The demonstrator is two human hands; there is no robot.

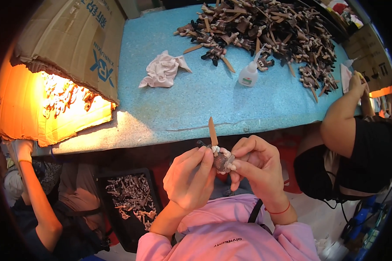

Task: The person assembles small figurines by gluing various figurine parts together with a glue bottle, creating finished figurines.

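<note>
Between both hands, just off the table's near edge, I hold a small plastic figurine [221, 161] with a brown body, pale parts and a brown blade [212, 131] that points up. The fingers of my left hand [190, 176] are closed on its left side, near the blade's base. My right hand [258, 167], with a red string at the wrist, pinches its right end between thumb and fingers. My fingers hide part of the figurine.
A pile of similar figurines [265, 26] covers the table's far right. A white squeeze bottle [248, 75] and a crumpled cloth [164, 69] lie nearer. At left stands a lit cardboard box [74, 52]; below, a black tray [133, 204] of parts. Co-workers sit on both sides.
</note>
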